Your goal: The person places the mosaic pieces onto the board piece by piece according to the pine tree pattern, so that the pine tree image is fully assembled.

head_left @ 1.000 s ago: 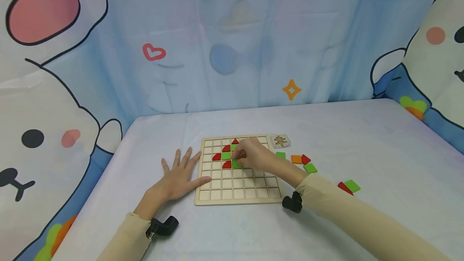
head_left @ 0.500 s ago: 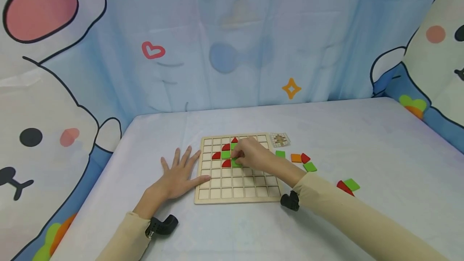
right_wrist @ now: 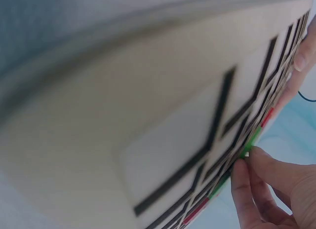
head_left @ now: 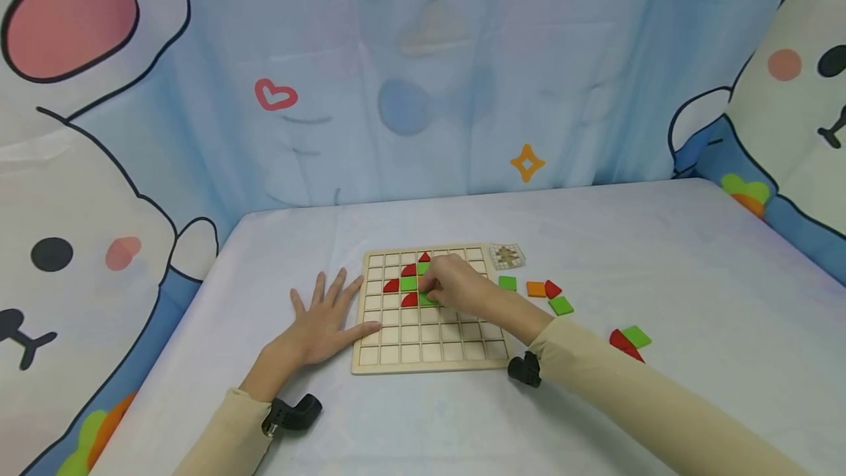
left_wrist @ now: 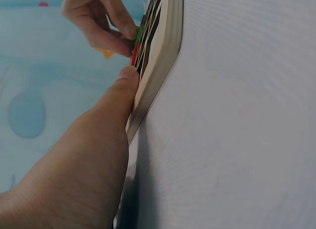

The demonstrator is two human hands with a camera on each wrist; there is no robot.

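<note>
A wooden grid board (head_left: 410, 353) lies on the table, with several red and green tiles set in its upper middle cells. My left hand (head_left: 322, 327) rests spread at the board's left side, its thumb on the edge. Over the board is my right hand (head_left: 454, 283), fingers curled down and thumb and index fingertips pinching at a green tile (right_wrist: 251, 140) in the right wrist view. Close by are a green square (head_left: 408, 283), red quarter-round tiles (head_left: 391, 286) and a red triangle (head_left: 425, 257). The right hand hides some cells.
Right of the board lie a small pattern card (head_left: 507, 255), a green tile (head_left: 507, 283), an orange square (head_left: 536, 289), a red tile (head_left: 552, 289) and another green square (head_left: 561, 305). Farther right are red pieces (head_left: 621, 341) beside a green one (head_left: 637, 336). A printed curtain (head_left: 423, 79) hangs behind.
Both hands keep their places at the board, with the right fingers shifting only slightly. The whole head view has drifted a little.
</note>
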